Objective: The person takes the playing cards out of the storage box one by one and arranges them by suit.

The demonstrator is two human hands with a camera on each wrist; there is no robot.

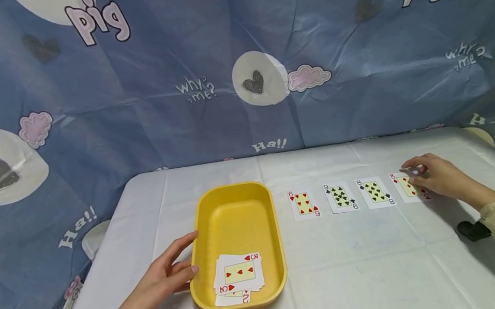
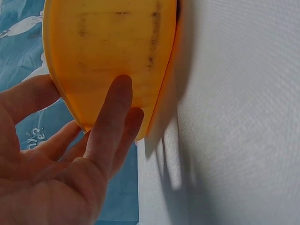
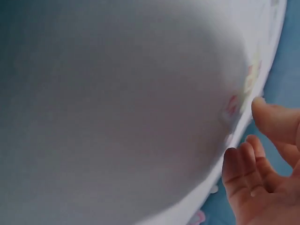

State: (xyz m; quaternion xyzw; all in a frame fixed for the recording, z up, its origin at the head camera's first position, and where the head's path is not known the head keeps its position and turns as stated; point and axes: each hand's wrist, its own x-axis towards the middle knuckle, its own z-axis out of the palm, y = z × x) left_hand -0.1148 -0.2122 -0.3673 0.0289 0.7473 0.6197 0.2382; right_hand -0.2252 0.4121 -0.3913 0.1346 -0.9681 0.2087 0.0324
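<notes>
My left hand (image 1: 158, 281) touches the left side of a yellow tray (image 1: 235, 224) with its fingers spread. In the left wrist view those fingertips (image 2: 123, 84) rest against the tray's outer wall. A loose pile of playing cards lies at the tray's near end, the three of hearts (image 1: 240, 273) on top. To the right, the three of diamonds (image 1: 404, 187) lies face up on the table, partly covered by my right hand (image 1: 443, 181). The right thumb and fingers are apart, with nothing visible between them; the right wrist view shows this card only as a blur.
Left of the three of diamonds, in a row, lie a black eight (image 1: 375, 192), the nine of clubs (image 1: 340, 197) and the six of hearts (image 1: 303, 204). A white cloth covers the table (image 1: 361, 270). Behind it hangs a blue printed curtain (image 1: 196, 46).
</notes>
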